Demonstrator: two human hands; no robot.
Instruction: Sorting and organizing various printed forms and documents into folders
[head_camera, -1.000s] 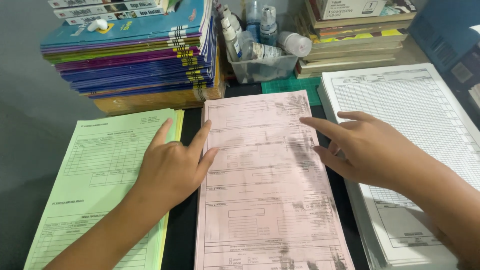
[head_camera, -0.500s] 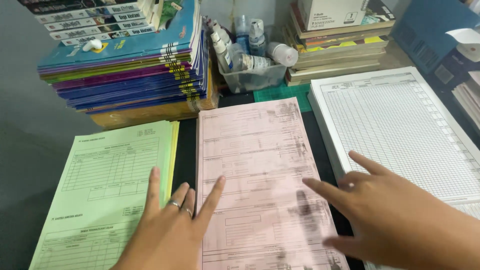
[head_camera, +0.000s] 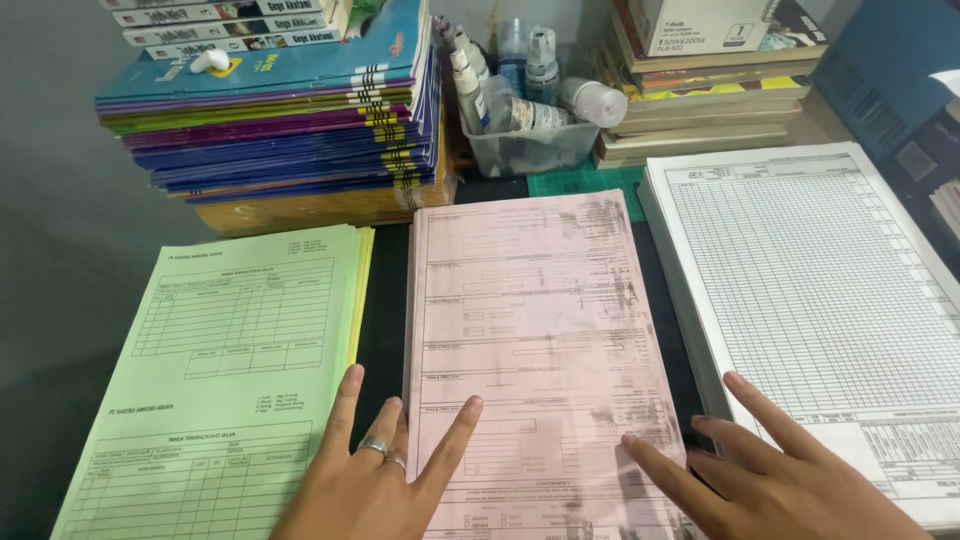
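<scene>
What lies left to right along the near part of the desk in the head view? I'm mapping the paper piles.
Green form stack → left hand → pink form stack → right hand → white grid-sheet stack.

A pink stack of forms (head_camera: 535, 340) lies mid-counter. The left hand (head_camera: 375, 480) rests spread on its lower left corner, 2 rings showing; the right hand (head_camera: 770, 475) presses its lower right edge. Left of the pink stack lies a green stack (head_camera: 220, 370); right of it, a white stack of grid sheets (head_camera: 820, 300); behind it, a pile of notebooks (head_camera: 290, 120).
</scene>
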